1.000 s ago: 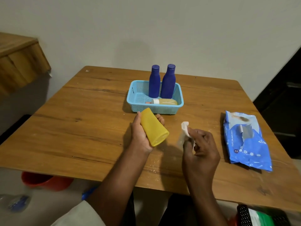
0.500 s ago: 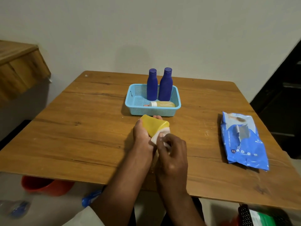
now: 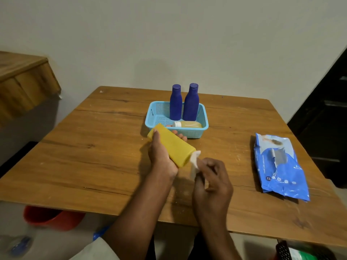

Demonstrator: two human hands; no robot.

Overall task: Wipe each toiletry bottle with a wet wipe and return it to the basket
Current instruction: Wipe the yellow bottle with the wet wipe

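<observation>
Wooden table [image 3: 105,147]: left hand [image 3: 161,156] grips yellow bottle [image 3: 171,145]; right hand [image 3: 212,177] pinches wet wipe [image 3: 194,164] at its near end; rotate the bottle, wiping full length

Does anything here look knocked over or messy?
One small pale yellow bottle lies on its side in the blue basket, while the two dark blue bottles behind it stand upright. The wooden table shows pale specks near the hands. Nothing looks spilled or broken.
</observation>
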